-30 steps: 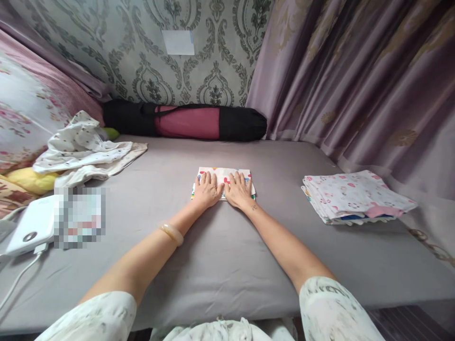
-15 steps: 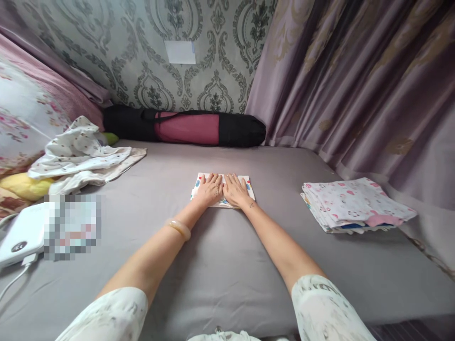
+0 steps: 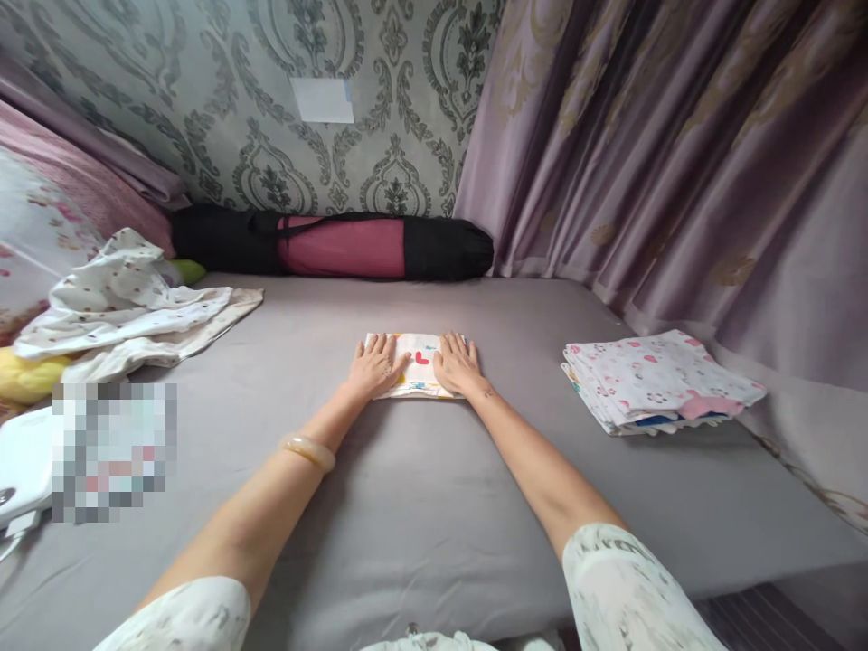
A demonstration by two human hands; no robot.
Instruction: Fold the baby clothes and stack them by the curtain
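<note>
A folded white cloth (image 3: 419, 372) with coloured prints, one of them a red shape, lies on the grey bed sheet (image 3: 407, 488) in front of me. My left hand (image 3: 376, 366) rests flat on its left side, fingers stretched out and thumb pointing inward. On the right side of the cloth lies my right hand (image 3: 459, 363), also flat with the fingers extended. Between the two hands the middle of the cloth shows. A pale bangle (image 3: 308, 451) sits around my left wrist.
At right is a stack of folded printed cloths (image 3: 661, 380). Crumpled spotted cloths (image 3: 128, 298) lie at left, near a white power bank (image 3: 27, 457) with a cable and a blurred-out item. A black and red long bag (image 3: 339, 246) lies along the wall, beside purple curtains (image 3: 597, 136).
My hands have slid apart, from side by side in the middle of the cloth to its left and right sides. The view has shifted slightly to the right.
</note>
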